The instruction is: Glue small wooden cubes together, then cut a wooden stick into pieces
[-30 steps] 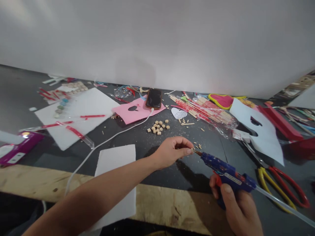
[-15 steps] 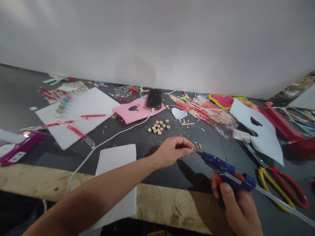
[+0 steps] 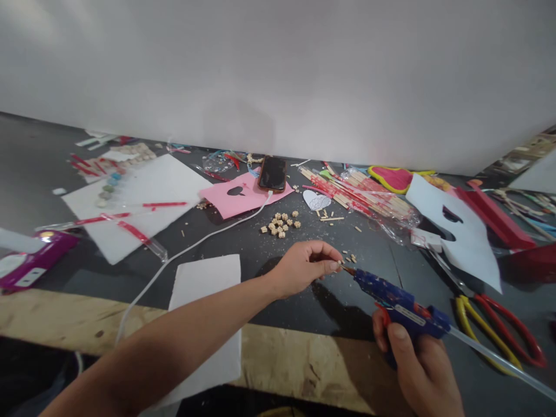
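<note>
A blue hot glue gun (image 3: pixel 388 298) is gripped in my right hand (image 3: pixel 419 359), fingers wrapped round its handle at the red trigger. A long clear glue stick (image 3: pixel 499 359) sticks out of its back end. My left hand (image 3: pixel 308 266) pinches a tiny pale piece (image 3: pixel 339 263), seemingly a bit of wooden stick, between thumb and forefinger. The gun's nozzle tip is at this piece, apparently touching it. Just beyond the nozzle lie several short cut stick pieces (image 3: pixel 350 258). Farther back sits a cluster of small bundles of wooden pieces (image 3: pixel 281 223).
A phone (image 3: pixel 273 174) on pink paper (image 3: pixel 221 200) trails a white cable (image 3: pixel 208 236). Red-and-yellow-handled scissors (image 3: pixel 490 330) lie right, by white cut paper (image 3: pixel 469 237). Packaged chopsticks (image 3: pixel 356 194) lie behind. At left are white sheets (image 3: pixel 165 185) and a purple device (image 3: pixel 39 263).
The glue gun has shifted very slightly to the left, its nozzle staying at the small piece. My left hand keeps its pinch almost unmoved.
</note>
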{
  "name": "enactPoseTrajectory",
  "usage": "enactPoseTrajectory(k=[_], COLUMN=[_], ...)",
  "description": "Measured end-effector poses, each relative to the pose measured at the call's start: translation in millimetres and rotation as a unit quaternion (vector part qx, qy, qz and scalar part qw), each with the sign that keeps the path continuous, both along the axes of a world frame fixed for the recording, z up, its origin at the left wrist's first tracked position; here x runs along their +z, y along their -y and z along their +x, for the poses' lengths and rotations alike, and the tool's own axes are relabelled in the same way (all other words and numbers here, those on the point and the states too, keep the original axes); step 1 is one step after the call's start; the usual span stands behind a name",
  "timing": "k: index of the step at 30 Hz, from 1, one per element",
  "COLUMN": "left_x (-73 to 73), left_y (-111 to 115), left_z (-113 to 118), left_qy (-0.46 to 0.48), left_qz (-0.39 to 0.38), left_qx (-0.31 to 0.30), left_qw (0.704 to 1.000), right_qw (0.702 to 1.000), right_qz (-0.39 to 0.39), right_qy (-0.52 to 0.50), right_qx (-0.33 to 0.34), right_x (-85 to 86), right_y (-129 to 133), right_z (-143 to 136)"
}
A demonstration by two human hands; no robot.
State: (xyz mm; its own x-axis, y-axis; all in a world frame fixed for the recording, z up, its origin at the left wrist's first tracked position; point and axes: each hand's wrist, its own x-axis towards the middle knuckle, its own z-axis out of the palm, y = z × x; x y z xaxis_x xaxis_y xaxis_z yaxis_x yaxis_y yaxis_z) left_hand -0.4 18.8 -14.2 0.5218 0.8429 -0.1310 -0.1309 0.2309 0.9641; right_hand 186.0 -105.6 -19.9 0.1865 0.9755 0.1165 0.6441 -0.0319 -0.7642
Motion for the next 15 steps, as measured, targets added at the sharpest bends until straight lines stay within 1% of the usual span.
enactPoseTrajectory(k=[4,7,12,13,15], left_x=[0.1,0.6,0.4,-0.1,-1.5], left_y=[-0.1,0.0,0.2,0.3,0.5], left_z=[0.5,0.6,1.4,1.7,2.1], left_qy=[-0.005,-0.003,0.002,0.004,0.007], left_qz=[-0.002,-0.006,-0.015,-0.016,-0.012], left_qx=[0.006,0.015,0.014,0.012,0.009], left_qw=[1.0,1.0,1.0,1.0,1.0], right_qw=[1.0,0.999,0.994,0.991,0.984], right_qz=[-0.002,0.003,0.012,0.01,-0.005], right_qy=[-0.01,-0.028,-0.112,-0.133,-0.171], right_qx=[-0.007,-0.015,0.005,-0.006,-0.054], right_x=[0.2,3.6,11.6,12.2,12.6], right_y=[0.3,-0.7,-2.4,-2.3,-2.3], right_z=[-1.1,-3.3,-8.1,-8.3,-6.9])
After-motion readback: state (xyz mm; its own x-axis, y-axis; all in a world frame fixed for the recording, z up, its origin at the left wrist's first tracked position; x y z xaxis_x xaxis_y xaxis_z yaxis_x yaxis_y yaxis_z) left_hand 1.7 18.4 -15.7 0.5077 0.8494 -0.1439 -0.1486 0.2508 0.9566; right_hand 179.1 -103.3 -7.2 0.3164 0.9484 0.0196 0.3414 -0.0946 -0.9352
